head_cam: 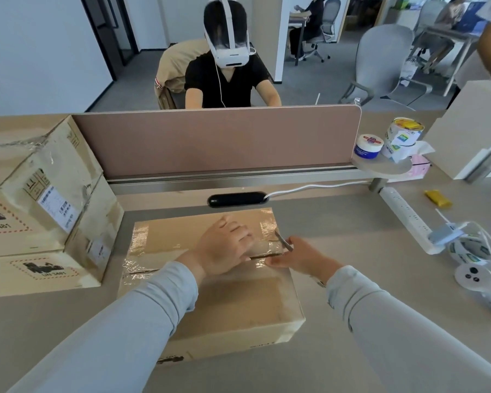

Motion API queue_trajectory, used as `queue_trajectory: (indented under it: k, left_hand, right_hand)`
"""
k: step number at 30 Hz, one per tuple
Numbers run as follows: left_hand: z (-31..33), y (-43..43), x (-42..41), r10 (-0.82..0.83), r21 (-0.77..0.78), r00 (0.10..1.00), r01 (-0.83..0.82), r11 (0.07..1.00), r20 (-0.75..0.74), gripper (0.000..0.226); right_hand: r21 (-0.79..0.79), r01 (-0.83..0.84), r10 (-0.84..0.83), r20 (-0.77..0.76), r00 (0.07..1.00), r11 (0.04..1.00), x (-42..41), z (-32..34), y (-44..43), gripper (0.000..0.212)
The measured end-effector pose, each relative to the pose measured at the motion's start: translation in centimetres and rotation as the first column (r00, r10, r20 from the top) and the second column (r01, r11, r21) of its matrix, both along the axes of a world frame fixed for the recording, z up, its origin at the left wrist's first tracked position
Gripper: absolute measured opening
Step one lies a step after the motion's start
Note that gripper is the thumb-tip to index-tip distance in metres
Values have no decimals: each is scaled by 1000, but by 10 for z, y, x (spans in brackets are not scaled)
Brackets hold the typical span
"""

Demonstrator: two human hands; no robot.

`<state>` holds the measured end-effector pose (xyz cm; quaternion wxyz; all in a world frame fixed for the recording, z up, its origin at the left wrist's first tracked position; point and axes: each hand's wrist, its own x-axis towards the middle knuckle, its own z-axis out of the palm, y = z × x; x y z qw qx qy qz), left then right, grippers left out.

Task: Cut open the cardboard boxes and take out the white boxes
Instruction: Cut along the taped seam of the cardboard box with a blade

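A taped cardboard box (227, 304) lies flat on the desk right in front of me. Shiny clear tape runs along its middle seam, and the seam shows a dark slit near the right end. My left hand (224, 248) presses palm-down on the box top beside the seam, fingers spread. My right hand (298, 258) grips a thin metal blade (283, 241), whose tip points up and away at the right end of the seam. No white boxes are visible.
Two more sealed cardboard boxes (34, 199) are stacked at the left. A pink divider (216, 140) closes the desk's far side, with a person in a headset behind it. A power strip (408, 217), cables, a white controller (469, 275) and jars (369, 146) sit at the right.
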<state>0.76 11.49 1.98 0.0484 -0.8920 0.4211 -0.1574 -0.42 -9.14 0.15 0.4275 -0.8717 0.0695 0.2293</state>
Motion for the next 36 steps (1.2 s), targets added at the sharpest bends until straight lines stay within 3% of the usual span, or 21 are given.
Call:
queue_trajectory:
  k: [2, 6, 11, 15, 19, 21, 24, 30, 36]
  left_hand:
    - [-2, -4, -8, -57, -64, 991, 66, 996, 124, 20]
    - [-5, -17, -13, -24, -142, 997, 34, 989, 70, 22]
    - [-3, -31, -12, 189, -217, 946, -249, 944, -264, 33]
    - [-16, -42, -16, 299, -436, 817, -529, 728, -493, 24]
    - [-33, -44, -27, 303, -518, 881, -461, 721, -363, 24]
    - [-35, -44, -27, 308, -518, 893, -443, 732, -329, 24]
    - [-40, -44, -26, 310, -511, 908, -415, 753, -281, 19]
    - [-40, -45, -28, 285, -512, 920, -388, 766, -270, 19]
    - [-40, -45, -28, 258, -510, 930, -359, 782, -261, 23]
  right_hand:
    - [27, -20, 20, -2, 1000, 999, -1, -1, -3, 50]
    - [42, -67, 67, 6, 998, 997, -3, -1, -7, 46]
    - [-6, -129, 129, -17, 992, 992, 3, 1, -10, 50]
    - [-10, -171, 169, -84, 982, 985, 2, 9, -20, 50]
    - [19, -102, 102, -7, 995, 995, 10, 7, -26, 35]
    - [-30, -30, 33, 107, 994, 999, 16, 1, -33, 24]
    - [-133, -35, 65, 226, 972, 991, 23, -6, -42, 19]
    - [-223, -70, 125, 244, 962, 972, 30, -4, -47, 24]
    - [-264, -110, 174, 234, 957, 958, 31, 6, -48, 15]
